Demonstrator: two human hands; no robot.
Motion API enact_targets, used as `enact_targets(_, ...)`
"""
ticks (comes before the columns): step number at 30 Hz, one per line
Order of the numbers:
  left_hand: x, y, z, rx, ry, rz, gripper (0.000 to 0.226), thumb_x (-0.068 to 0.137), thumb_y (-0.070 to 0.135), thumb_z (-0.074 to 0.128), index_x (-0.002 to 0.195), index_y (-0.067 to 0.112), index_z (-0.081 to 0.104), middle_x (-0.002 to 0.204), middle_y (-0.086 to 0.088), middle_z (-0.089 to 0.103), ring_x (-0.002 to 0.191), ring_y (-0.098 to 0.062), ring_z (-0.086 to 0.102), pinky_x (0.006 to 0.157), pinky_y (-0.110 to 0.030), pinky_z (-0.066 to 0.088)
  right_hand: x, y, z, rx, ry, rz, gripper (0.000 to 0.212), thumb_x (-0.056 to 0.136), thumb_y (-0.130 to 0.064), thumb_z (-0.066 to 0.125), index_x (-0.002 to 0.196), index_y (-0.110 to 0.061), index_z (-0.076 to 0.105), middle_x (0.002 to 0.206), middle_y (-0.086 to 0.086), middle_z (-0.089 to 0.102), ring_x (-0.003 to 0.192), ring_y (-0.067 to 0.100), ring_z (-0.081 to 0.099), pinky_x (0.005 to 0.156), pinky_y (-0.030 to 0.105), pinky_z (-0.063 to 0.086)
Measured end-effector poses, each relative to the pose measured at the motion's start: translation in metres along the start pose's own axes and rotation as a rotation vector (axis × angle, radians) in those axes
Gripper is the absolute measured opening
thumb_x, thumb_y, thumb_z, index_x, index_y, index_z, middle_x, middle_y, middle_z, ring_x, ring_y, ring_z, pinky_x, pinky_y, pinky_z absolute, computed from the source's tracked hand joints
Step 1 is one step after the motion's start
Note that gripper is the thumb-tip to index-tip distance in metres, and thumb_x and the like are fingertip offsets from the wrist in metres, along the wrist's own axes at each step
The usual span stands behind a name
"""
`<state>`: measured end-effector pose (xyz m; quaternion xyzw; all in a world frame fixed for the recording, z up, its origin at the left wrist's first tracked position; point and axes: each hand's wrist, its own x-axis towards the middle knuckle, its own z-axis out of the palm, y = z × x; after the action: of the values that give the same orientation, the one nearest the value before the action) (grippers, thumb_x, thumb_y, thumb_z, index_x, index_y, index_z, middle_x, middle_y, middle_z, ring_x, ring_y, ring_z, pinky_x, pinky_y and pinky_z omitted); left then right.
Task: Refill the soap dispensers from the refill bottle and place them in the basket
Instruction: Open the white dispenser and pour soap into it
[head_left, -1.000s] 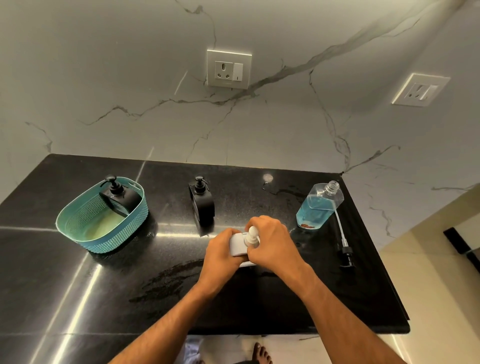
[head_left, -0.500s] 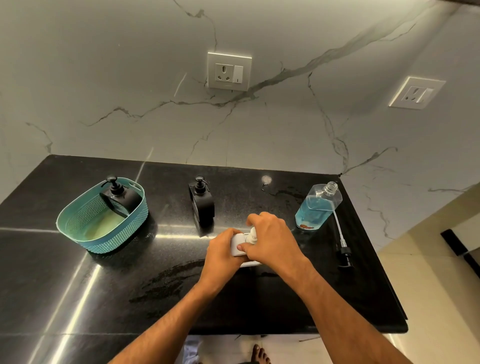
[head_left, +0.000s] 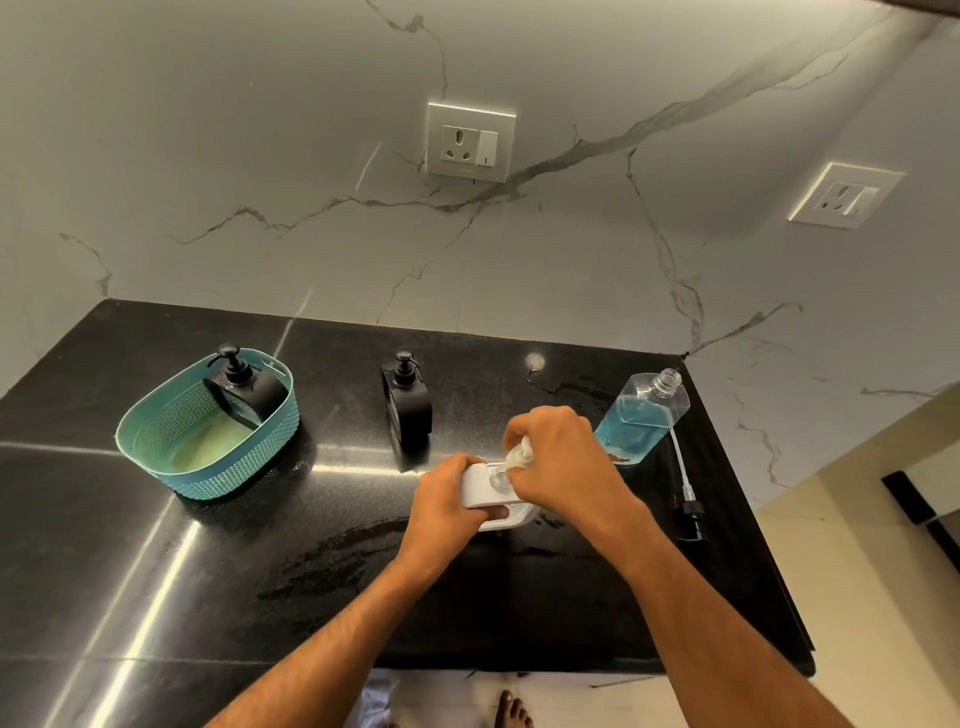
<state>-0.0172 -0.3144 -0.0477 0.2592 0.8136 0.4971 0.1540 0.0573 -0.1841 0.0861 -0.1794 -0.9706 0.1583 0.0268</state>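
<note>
Now my left hand (head_left: 447, 501) grips the white dispenser (head_left: 480, 486) on the counter (head_left: 156, 571); my right hand (head_left: 558, 457) pinches its pump (head_left: 519, 453).

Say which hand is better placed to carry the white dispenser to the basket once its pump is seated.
Left, probably. The left hand already grips the white dispenser body and is on the teal basket side; the right hand only pinches the pump.

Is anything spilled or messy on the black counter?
Yes. Wet smears spread over the counter by the hands, and more wetness lies behind them. The refill bottle stands uncapped, its pump lying beside it.
</note>
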Motion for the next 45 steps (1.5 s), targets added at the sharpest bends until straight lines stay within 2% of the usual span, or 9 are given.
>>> enact_targets(4, 0.005, -0.001, -0.001, -0.011, 0.027, -0.008, 0.055, 0.062, 0.026, 0.099, 0.105, 0.026, 0.066, 0.100, 0.012, 0.071, 0.093, -0.001, 0.066, 0.083, -0.036, 0.060, -0.001, 0.007, -0.016, 0.029, 0.047, 0.016, 0.026, 0.075, -0.022, 0.085, 0.098, -0.024, 0.074, 0.100, -0.005, 0.071, 0.083, 0.004, 0.053, 0.062, 0.005, 0.029)
enact_targets(10, 0.011, 0.000, -0.003, -0.033, 0.056, -0.013, 0.051, 0.063, 0.023, 0.099, 0.102, 0.025, 0.065, 0.100, 0.014, 0.070, 0.094, 0.003, 0.065, 0.081, -0.026, 0.059, -0.006, 0.020, -0.027, 0.077, 0.075, 0.055, 0.028, 0.077, -0.022, 0.087, 0.102, -0.024, 0.073, 0.099, -0.006, 0.071, 0.082, 0.005, 0.058, 0.063, 0.001, 0.031)
enact_targets(17, 0.016, 0.003, -0.005, -0.051, 0.073, -0.036, 0.050, 0.064, 0.019, 0.099, 0.099, 0.027, 0.064, 0.099, 0.018, 0.069, 0.094, 0.013, 0.062, 0.075, -0.006, 0.050, -0.013, 0.033, -0.027, 0.133, 0.105, 0.050, 0.032, 0.073, -0.024, 0.090, 0.101, -0.027, 0.074, 0.094, -0.010, 0.073, 0.081, 0.003, 0.064, 0.073, 0.014, 0.052)
enact_targets(22, 0.019, 0.002, -0.007, -0.045, 0.090, -0.045, 0.051, 0.065, 0.021, 0.099, 0.102, 0.027, 0.064, 0.101, 0.019, 0.067, 0.098, 0.008, 0.061, 0.074, -0.005, 0.050, -0.024, 0.043, -0.028, 0.187, 0.142, 0.064, 0.030, 0.072, -0.019, 0.091, 0.099, -0.024, 0.077, 0.091, -0.010, 0.072, 0.079, 0.002, 0.065, 0.072, 0.017, 0.056)
enact_targets(29, 0.021, -0.005, -0.007, -0.028, 0.118, -0.033, 0.050, 0.067, 0.024, 0.098, 0.104, 0.025, 0.065, 0.106, 0.015, 0.069, 0.102, 0.002, 0.063, 0.076, -0.015, 0.056, -0.035, 0.063, -0.007, 0.325, 0.221, 0.127, 0.029, 0.065, -0.018, 0.095, 0.084, -0.025, 0.074, 0.079, -0.015, 0.069, 0.076, 0.000, 0.066, 0.061, 0.013, 0.052)
enact_targets(34, 0.022, -0.010, -0.010, -0.034, 0.110, -0.047, 0.050, 0.067, 0.019, 0.098, 0.105, 0.022, 0.065, 0.107, 0.013, 0.069, 0.101, 0.004, 0.062, 0.074, -0.008, 0.052, -0.038, 0.078, 0.020, 0.366, 0.340, 0.178, 0.030, 0.066, -0.023, 0.095, 0.081, -0.025, 0.070, 0.075, -0.014, 0.068, 0.070, 0.000, 0.066, 0.058, 0.013, 0.051)
enact_targets(38, 0.023, -0.012, -0.012, -0.041, 0.108, -0.049, 0.050, 0.067, 0.019, 0.098, 0.105, 0.022, 0.065, 0.107, 0.013, 0.070, 0.100, 0.004, 0.062, 0.073, -0.007, 0.052, -0.036, 0.091, 0.064, 0.334, 0.424, 0.274, 0.033, 0.064, -0.025, 0.094, 0.075, -0.024, 0.063, 0.072, -0.012, 0.064, 0.064, 0.004, 0.062, 0.058, 0.029, 0.055)
enact_targets(40, 0.023, -0.013, -0.013, -0.045, 0.107, -0.047, 0.050, 0.067, 0.019, 0.098, 0.104, 0.022, 0.066, 0.106, 0.014, 0.070, 0.100, 0.004, 0.062, 0.073, -0.008, 0.053, -0.037, 0.095, 0.091, 0.308, 0.438, 0.313, 0.037, 0.063, -0.024, 0.094, 0.072, -0.022, 0.058, 0.072, -0.010, 0.059, 0.064, 0.008, 0.058, 0.058, 0.032, 0.050)
enact_targets(45, 0.021, -0.013, -0.012, -0.056, 0.111, -0.035, 0.050, 0.066, 0.020, 0.099, 0.103, 0.023, 0.066, 0.104, 0.015, 0.070, 0.100, 0.002, 0.065, 0.075, -0.010, 0.053, -0.040, 0.096, 0.141, 0.305, 0.392, 0.374, 0.040, 0.063, -0.017, 0.093, 0.075, -0.021, 0.055, 0.077, -0.008, 0.052, 0.066, 0.009, 0.050, 0.062, 0.012, 0.030)
